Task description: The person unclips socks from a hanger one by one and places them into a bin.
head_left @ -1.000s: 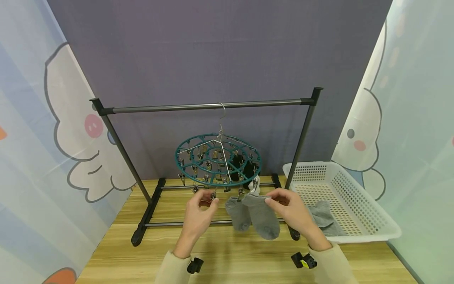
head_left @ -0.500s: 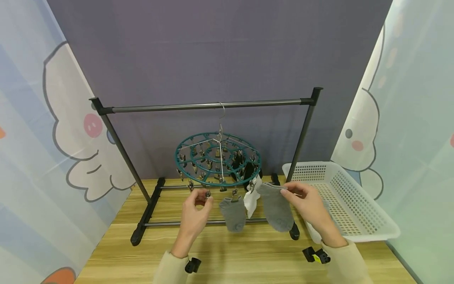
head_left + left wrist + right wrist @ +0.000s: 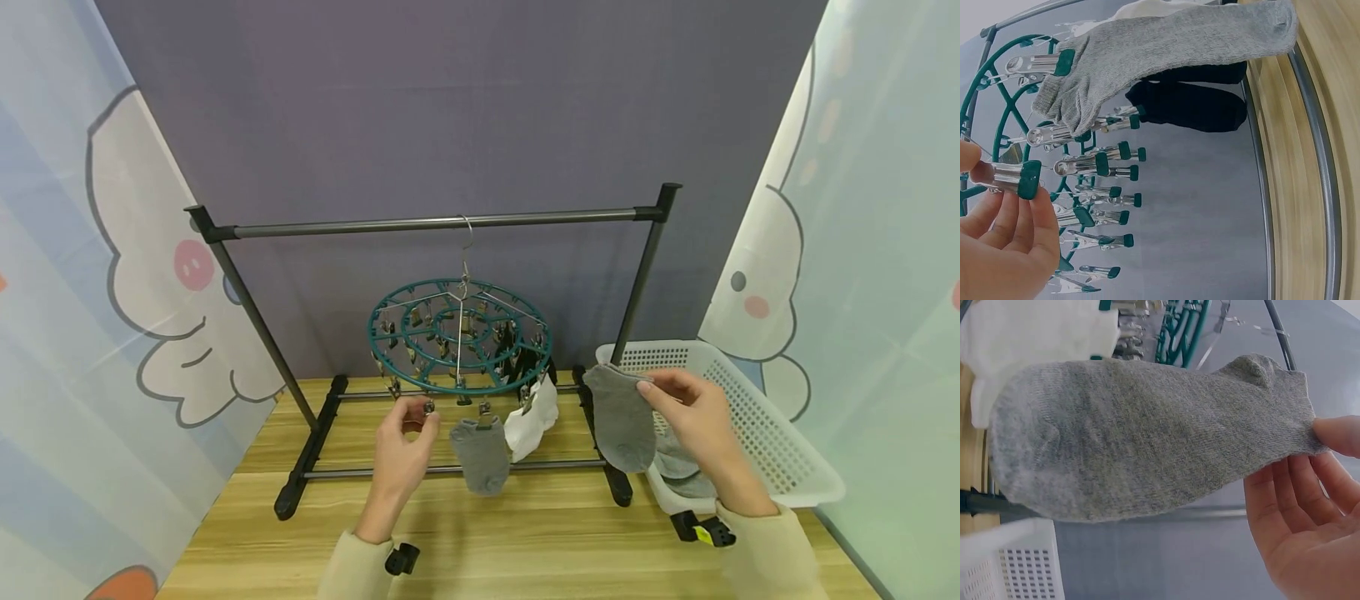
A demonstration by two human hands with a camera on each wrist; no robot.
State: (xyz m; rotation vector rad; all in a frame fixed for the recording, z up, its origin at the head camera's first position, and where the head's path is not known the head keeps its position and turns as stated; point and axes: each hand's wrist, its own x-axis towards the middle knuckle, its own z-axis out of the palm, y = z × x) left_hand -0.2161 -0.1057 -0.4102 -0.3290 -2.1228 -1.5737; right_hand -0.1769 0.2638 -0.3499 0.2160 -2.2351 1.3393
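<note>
My left hand (image 3: 401, 450) pinches a metal clip (image 3: 1007, 177) with green tips at the front of the round green clip hanger (image 3: 375, 354); nothing is between the clip's tips. A grey sock (image 3: 480, 458) hangs by its cuff from a neighbouring clip, just right of that hand. Between thumb and fingers, my right hand (image 3: 697, 425) holds another grey sock (image 3: 1147, 437) at the cuff, toe end down, out to the right of the hanger. White socks (image 3: 531, 421) and black socks (image 3: 1191, 106) hang on the hanger's right side.
The hanger hooks over the bar (image 3: 337, 227) of a black and grey rack on a wooden table (image 3: 480, 558). A white plastic basket (image 3: 795, 454) stands at the right, with more grey socks (image 3: 681, 467) inside. Several free clips dangle around the hanger.
The right hand has carried its grey sock rightward, away from the hanger towards the basket. The hanger has turned, and the left hand has shifted slightly left with the clip.
</note>
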